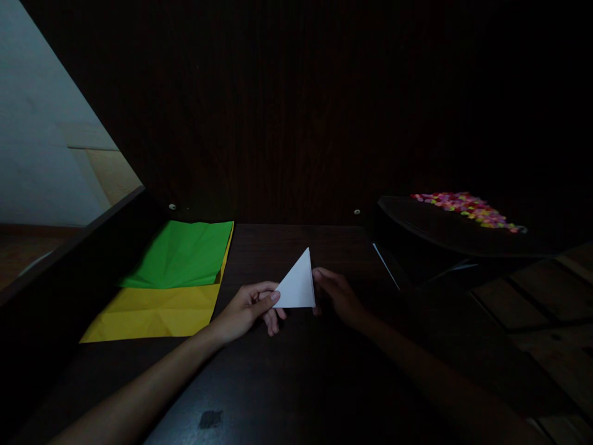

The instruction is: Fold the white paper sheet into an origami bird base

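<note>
A piece of white paper [299, 289], folded into a triangle, is held above the dark table near the middle of the view. Its tip points up and its straight edge faces right. My left hand [252, 308] pinches the lower left corner, thumb on top and fingers underneath. At the right edge, my right hand [336, 293] has its thumb and fingers closed against the paper; shadow and the paper partly hide those fingertips.
Left of my hands, a creased green sheet [180, 254] lies over a yellow sheet [152, 315]. A dark wooden panel [278, 123] rises behind the table [259, 383]. Small colourful pieces [472, 209] lie on a dark surface at the right.
</note>
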`<state>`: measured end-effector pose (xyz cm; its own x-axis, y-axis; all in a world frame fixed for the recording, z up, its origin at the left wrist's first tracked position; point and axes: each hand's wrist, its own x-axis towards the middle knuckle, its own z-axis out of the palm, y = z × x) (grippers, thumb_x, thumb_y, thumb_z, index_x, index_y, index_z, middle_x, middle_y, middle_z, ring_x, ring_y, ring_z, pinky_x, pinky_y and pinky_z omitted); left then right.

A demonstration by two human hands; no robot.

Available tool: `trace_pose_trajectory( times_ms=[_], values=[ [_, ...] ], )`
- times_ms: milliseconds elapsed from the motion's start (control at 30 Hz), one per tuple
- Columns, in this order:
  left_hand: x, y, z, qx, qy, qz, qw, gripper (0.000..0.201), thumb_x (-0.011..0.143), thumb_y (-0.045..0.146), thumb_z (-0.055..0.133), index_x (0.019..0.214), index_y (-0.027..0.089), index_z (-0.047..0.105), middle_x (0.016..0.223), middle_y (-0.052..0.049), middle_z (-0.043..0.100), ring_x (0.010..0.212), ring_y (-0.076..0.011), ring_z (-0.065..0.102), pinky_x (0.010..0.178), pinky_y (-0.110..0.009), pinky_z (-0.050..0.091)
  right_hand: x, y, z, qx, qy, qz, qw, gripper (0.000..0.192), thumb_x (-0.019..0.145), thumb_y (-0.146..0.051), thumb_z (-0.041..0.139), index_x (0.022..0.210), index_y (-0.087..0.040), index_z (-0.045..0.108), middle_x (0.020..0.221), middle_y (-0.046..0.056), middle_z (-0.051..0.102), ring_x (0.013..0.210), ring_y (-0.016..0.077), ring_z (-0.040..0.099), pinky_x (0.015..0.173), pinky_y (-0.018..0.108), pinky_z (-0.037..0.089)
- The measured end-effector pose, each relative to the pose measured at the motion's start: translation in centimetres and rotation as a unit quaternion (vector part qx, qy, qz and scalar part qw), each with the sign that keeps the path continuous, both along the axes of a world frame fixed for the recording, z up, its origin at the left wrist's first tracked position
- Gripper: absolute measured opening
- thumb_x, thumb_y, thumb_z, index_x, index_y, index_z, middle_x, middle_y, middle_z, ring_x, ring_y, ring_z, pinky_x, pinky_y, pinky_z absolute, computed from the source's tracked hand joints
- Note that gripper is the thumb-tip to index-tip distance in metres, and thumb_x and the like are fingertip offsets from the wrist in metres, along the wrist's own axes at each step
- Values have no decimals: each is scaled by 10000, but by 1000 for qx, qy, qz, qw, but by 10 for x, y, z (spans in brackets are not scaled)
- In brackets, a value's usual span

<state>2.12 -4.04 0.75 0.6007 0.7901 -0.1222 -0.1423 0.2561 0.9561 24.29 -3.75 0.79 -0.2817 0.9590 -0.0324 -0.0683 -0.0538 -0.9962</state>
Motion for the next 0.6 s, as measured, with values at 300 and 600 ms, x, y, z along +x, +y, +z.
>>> trace_pose_trajectory(
  times_ms=[300,600],
  values=[
    [-1,0,-5,35,23,37,998,693,909,427,598,1482,135,342,687,-16,637,463,-87,550,454,-213,438,2,0,5,24,-25,23,999,375,866,-542,560,831,-171,592,494,-40,582,381,116,561,395,213,430],
    [1,-6,2,172,144,51,973,651,842,375,675,1424,178,461,898,-37,595,664,-119,510,579,-237,460,2,-1,7,33,-58,10,998,365,876,-527,530,844,-170,600,479,-43,583,380,127,566,409,224,421]
  ],
)
